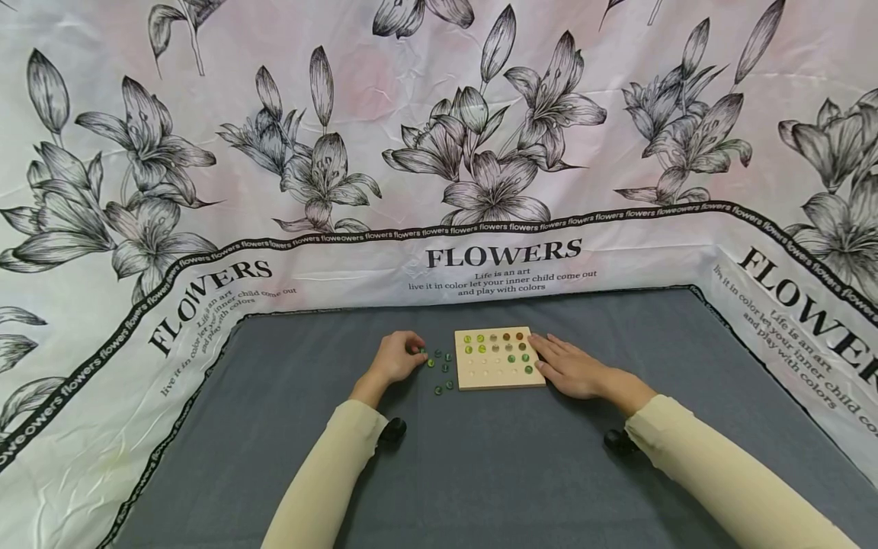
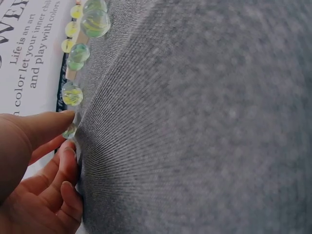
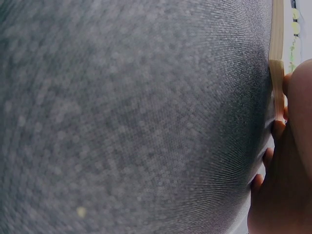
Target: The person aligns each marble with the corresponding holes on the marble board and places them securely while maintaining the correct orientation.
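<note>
A pale wooden board (image 1: 497, 382) with rows of shallow hollows lies on the grey cloth. Yellow-green, clear, brown and green marbles fill its two far rows, and a few green marbles (image 1: 528, 369) sit in the nearer rows at the right. My left hand (image 1: 398, 357), left of the board, pinches a greenish glass marble (image 2: 69, 130) between thumb and fingers, low over the cloth. Several loose marbles (image 1: 445, 367) lie between that hand and the board. My right hand (image 1: 572, 368) rests flat along the board's right edge, fingers extended and touching it.
Dark grey cloth (image 1: 480, 473) covers the table. A white sheet (image 1: 384, 267) printed with flowers and lettering rises behind it and along both sides. Black wrist devices (image 1: 393, 431) show under both cream sleeves (image 1: 322, 476).
</note>
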`<state>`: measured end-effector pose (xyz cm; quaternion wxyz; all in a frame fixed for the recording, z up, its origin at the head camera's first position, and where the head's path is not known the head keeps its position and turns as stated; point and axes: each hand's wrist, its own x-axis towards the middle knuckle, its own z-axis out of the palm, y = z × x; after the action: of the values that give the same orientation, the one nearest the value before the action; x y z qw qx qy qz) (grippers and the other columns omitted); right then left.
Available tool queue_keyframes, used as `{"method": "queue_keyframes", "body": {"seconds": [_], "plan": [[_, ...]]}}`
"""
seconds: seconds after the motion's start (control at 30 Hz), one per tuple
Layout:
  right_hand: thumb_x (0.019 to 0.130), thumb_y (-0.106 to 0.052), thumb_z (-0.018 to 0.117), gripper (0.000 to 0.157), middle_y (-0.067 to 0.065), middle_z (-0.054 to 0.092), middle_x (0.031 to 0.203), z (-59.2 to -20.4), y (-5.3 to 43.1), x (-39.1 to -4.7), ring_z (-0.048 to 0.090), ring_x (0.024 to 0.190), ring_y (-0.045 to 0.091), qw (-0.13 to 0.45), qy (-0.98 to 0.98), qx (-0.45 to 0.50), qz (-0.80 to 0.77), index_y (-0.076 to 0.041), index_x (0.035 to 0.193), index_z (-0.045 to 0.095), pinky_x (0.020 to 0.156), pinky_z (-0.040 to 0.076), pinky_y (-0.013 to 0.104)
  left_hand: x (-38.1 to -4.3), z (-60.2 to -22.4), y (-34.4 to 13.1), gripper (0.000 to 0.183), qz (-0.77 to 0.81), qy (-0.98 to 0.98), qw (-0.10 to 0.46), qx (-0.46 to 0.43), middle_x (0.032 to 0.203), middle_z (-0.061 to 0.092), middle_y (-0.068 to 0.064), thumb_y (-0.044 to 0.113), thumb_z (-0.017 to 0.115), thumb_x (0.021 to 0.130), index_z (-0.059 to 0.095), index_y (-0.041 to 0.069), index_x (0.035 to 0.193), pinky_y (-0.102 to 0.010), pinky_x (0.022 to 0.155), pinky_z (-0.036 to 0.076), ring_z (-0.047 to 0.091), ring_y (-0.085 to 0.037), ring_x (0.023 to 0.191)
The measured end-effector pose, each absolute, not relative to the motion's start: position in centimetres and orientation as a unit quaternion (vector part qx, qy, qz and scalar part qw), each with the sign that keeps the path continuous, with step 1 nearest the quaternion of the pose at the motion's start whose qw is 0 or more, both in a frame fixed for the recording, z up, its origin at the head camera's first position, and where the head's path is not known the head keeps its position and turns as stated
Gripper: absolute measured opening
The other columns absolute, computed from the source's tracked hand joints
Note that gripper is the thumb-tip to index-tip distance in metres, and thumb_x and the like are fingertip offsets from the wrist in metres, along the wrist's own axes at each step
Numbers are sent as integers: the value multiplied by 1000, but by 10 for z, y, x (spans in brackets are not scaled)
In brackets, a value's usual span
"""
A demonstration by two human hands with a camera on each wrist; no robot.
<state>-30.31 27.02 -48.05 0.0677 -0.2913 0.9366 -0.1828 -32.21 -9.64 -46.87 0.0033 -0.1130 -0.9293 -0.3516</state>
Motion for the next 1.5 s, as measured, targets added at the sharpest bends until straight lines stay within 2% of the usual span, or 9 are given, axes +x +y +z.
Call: {"method": "queue_keyframes", "body": {"seconds": [0.27, 0.4, 0.93, 1.5], "plan": [[113, -35, 34, 61, 16, 19, 169, -485, 270, -308, 13, 155, 42, 80, 944, -274, -164, -5, 163, 18, 122, 16, 58, -323, -470, -98, 14, -360, -927, 10, -101, 89, 66, -6, 9, 75, 94, 74, 2, 106, -39, 76, 51, 59, -20, 80], [113, -33, 36, 61, 16, 19, 169, -488, 271, -311, 13, 155, 43, 79, 944, -273, -170, -4, 163, 19, 122, 16, 59, -323, -472, -99, 12, -369, -924, 16, -99, 86, 65, -6, 9, 76, 93, 73, 2, 102, -36, 71, 50, 58, -18, 76], [113, -35, 35, 61, 16, 19, 169, -490, 272, -311, 13, 154, 43, 82, 946, -268, -165, -5, 163, 18, 121, 16, 61, -311, -471, -105, 13, -397, -910, 41, -110, 92, 70, -7, 10, 77, 93, 73, 4, 103, -39, 75, 55, 65, -20, 83], [113, -35, 36, 61, 16, 18, 169, -492, 273, -312, 13, 155, 43, 81, 943, -271, -177, -5, 163, 19, 122, 15, 60, -298, -457, -97, 16, -407, -899, 51, -152, 89, 70, -6, 9, 76, 93, 72, 0, 106, -31, 64, 54, 64, -15, 75]]}}
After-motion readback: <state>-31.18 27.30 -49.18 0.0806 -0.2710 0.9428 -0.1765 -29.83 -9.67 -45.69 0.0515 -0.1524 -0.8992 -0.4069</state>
